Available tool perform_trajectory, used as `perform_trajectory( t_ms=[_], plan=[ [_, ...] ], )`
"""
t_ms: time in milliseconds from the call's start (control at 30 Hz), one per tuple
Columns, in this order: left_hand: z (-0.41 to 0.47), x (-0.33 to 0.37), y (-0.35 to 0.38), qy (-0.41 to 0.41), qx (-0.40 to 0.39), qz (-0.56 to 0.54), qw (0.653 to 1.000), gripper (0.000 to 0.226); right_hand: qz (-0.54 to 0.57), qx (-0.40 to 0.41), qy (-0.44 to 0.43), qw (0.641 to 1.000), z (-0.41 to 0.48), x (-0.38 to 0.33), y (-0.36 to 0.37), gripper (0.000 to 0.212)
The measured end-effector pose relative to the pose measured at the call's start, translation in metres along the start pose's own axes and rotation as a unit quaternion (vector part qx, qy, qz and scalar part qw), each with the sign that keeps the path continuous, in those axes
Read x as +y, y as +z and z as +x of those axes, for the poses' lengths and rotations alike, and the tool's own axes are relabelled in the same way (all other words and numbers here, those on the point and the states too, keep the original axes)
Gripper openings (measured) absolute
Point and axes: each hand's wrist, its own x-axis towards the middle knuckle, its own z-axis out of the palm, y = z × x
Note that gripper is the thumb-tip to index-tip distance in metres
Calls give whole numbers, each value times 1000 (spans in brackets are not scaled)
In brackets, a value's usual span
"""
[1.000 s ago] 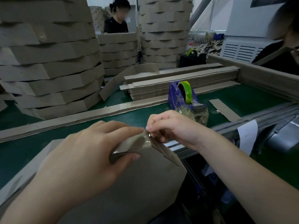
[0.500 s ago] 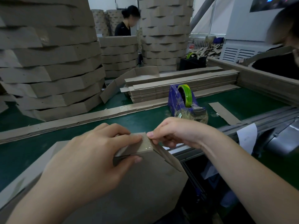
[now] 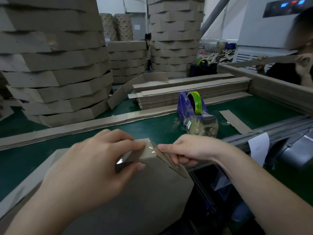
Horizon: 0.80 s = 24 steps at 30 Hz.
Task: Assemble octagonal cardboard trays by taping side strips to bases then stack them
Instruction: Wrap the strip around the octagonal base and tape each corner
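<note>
The left hand (image 3: 88, 168) pinches the tray's (image 3: 152, 192) glossy taped corner, thumb under, fingers over. The right hand (image 3: 188, 151) pinches the side strip (image 3: 171, 164) beside it. The brown tray sits near the tape dispenser (image 3: 193, 107), on the table (image 3: 152, 129).

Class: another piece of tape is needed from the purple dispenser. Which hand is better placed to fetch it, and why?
Probably the right hand: the dispenser stands just beyond it, while the left hand pinches the taped tray corner, steadying it.
</note>
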Motion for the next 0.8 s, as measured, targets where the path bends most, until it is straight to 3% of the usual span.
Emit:
perform_trajectory(
  t_ms=[100,167,300,433,600,667,800],
  plan=[
    [3,8,-2,-5,9,17,1000,32,-19,170,-96,981,-5,-6,0,31],
    [4,10,-3,-3,2,10,1000,31,-12,248,-191,950,-9,-15,9,27],
    [4,10,-5,8,12,17,1000,25,50,151,-263,952,-10,-29,43,45],
    [2,9,-6,-10,32,33,999,28,111,146,-281,942,-3,-34,62,38],
    [0,3,1,-60,21,11,998,38,285,117,-213,927,2,-33,57,34],
    [0,1,4,-57,36,17,998,40,296,116,-201,927,3,-32,54,20],
    [-1,4,2,-47,30,11,998,43,343,128,-215,905,3,-28,58,27]
  ],
)
